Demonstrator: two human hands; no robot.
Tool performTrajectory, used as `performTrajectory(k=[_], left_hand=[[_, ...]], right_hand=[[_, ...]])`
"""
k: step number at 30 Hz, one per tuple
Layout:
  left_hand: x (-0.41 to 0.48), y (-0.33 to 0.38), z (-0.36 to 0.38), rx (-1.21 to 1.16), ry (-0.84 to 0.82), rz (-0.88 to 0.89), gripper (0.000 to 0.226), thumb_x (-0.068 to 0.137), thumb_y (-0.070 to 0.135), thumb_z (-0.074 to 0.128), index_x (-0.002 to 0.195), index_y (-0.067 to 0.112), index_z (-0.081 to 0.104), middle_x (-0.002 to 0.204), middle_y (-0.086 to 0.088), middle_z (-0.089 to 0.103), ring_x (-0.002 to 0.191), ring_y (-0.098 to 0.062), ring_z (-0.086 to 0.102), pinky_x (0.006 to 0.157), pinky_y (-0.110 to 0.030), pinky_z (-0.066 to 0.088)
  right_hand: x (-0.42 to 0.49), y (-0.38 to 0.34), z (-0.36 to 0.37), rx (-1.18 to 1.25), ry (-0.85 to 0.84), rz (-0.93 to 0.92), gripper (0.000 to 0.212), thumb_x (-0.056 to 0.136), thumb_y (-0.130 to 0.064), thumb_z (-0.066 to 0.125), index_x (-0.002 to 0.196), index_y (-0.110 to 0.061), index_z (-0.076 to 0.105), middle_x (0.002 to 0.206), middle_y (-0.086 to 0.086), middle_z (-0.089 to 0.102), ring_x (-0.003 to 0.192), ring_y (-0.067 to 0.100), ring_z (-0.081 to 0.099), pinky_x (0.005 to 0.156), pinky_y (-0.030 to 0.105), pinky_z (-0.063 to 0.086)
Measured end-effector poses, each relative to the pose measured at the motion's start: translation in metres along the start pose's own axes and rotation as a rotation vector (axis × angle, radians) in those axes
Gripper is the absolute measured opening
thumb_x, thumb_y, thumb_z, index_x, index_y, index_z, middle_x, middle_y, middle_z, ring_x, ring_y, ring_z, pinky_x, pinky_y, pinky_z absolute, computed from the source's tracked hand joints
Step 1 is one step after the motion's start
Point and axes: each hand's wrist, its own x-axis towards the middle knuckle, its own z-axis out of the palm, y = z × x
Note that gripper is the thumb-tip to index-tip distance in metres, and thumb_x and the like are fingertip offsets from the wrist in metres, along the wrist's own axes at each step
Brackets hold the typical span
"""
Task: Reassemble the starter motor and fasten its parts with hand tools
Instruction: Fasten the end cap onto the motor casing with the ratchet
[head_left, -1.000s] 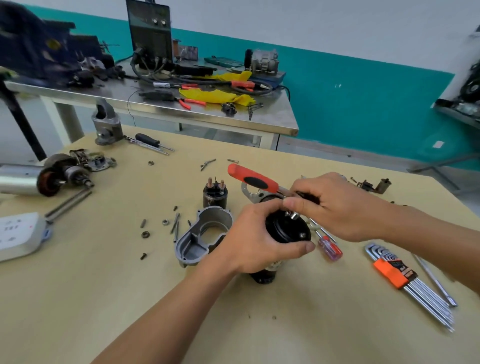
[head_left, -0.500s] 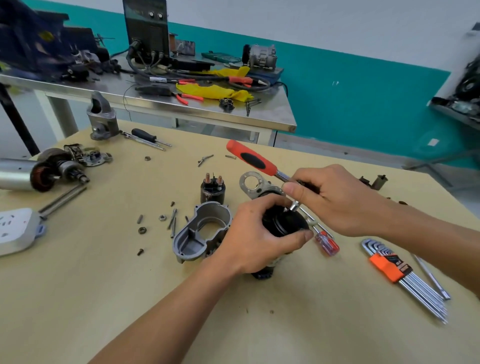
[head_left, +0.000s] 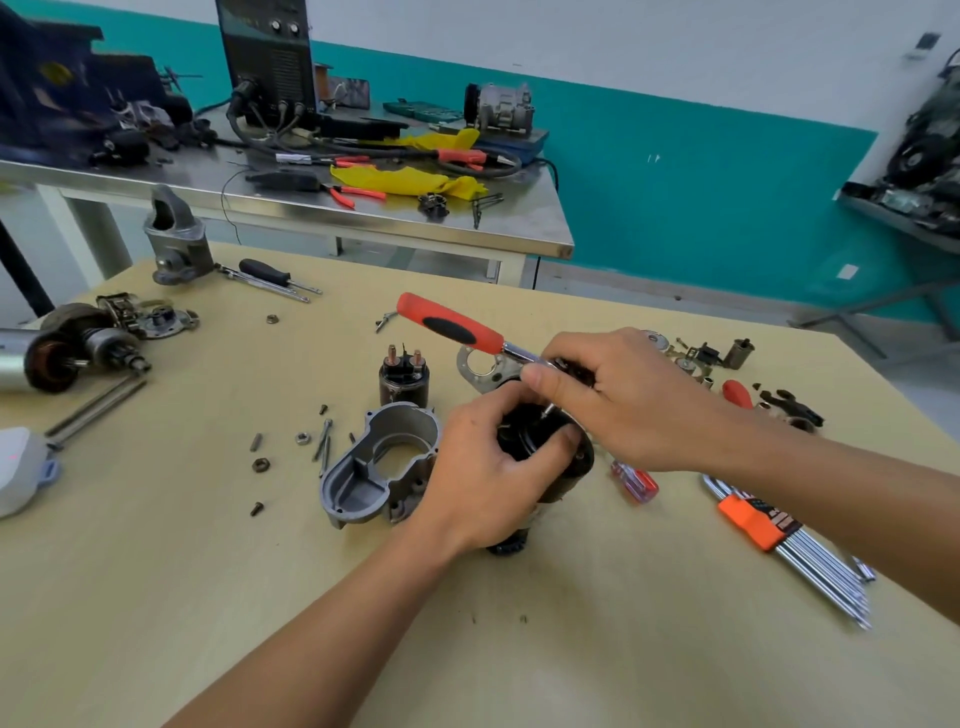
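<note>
A black starter motor body (head_left: 540, 441) stands upright on the wooden table (head_left: 156, 597). My left hand (head_left: 483, 467) wraps around its left side. My right hand (head_left: 623, 400) reaches over its top, thumb and forefinger pinched on a small screw (head_left: 546, 411) at the end face. A ratchet with a red handle (head_left: 447, 325) slants out from behind my right hand; its head is hidden. A grey aluminium end housing (head_left: 379, 462) lies just left of the body. The solenoid (head_left: 402, 376) stands behind that housing.
Loose bolts and nuts (head_left: 301, 439) are scattered left of the housing. The armature (head_left: 52, 358) lies at the far left. A screwdriver with a red clear handle (head_left: 634, 480) and a hex key set (head_left: 779, 535) lie on the right. A cluttered steel bench (head_left: 363, 208) stands behind.
Both hands stay on the motor body. My left thumb has curled further over its top rim, and my right fingertips have shifted slightly on the screw.
</note>
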Motion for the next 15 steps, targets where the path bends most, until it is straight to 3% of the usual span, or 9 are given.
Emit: performTrajectory(k=[4, 8, 10, 15], left_hand=[[-0.001, 0.002, 0.009, -0.051, 0.101, -0.063, 0.009, 0.092, 0.013, 0.063, 0.094, 0.009, 0.07, 0.086, -0.006, 0.072, 0.082, -0.027, 0.067, 0.074, -0.049, 0.055], [-0.001, 0.002, 0.012, -0.055, 0.116, -0.092, 0.014, 0.09, 0.019, 0.062, 0.091, 0.008, 0.071, 0.085, -0.009, 0.07, 0.081, -0.029, 0.065, 0.073, -0.044, 0.055], [-0.001, 0.002, 0.012, -0.03, 0.12, -0.083, 0.022, 0.088, 0.025, 0.06, 0.092, 0.007, 0.072, 0.087, -0.008, 0.071, 0.084, -0.026, 0.064, 0.074, -0.034, 0.053], [-0.001, -0.001, 0.009, -0.062, 0.087, -0.065, 0.025, 0.09, 0.019, 0.059, 0.11, 0.012, 0.073, 0.102, 0.002, 0.074, 0.099, -0.009, 0.066, 0.088, -0.019, 0.049]], right_hand=[[0.006, -0.009, -0.008, -0.114, -0.011, 0.088, 0.047, 0.091, -0.059, 0.049, 0.063, -0.025, 0.063, 0.055, -0.003, 0.057, 0.052, 0.01, 0.05, 0.048, 0.029, 0.036], [0.021, -0.014, -0.017, -0.273, -0.06, 0.189, 0.067, 0.092, -0.059, 0.052, 0.042, -0.015, 0.049, 0.037, -0.002, 0.039, 0.041, 0.018, 0.041, 0.046, 0.028, 0.03], [0.027, -0.016, -0.021, -0.328, -0.095, 0.207, 0.065, 0.094, -0.054, 0.049, 0.043, -0.014, 0.044, 0.04, 0.002, 0.037, 0.043, 0.021, 0.039, 0.047, 0.028, 0.027], [0.029, -0.018, -0.025, -0.477, -0.305, 0.174, 0.049, 0.107, -0.032, 0.033, 0.06, -0.019, 0.039, 0.075, 0.01, 0.06, 0.066, 0.022, 0.053, 0.053, 0.032, 0.035]])
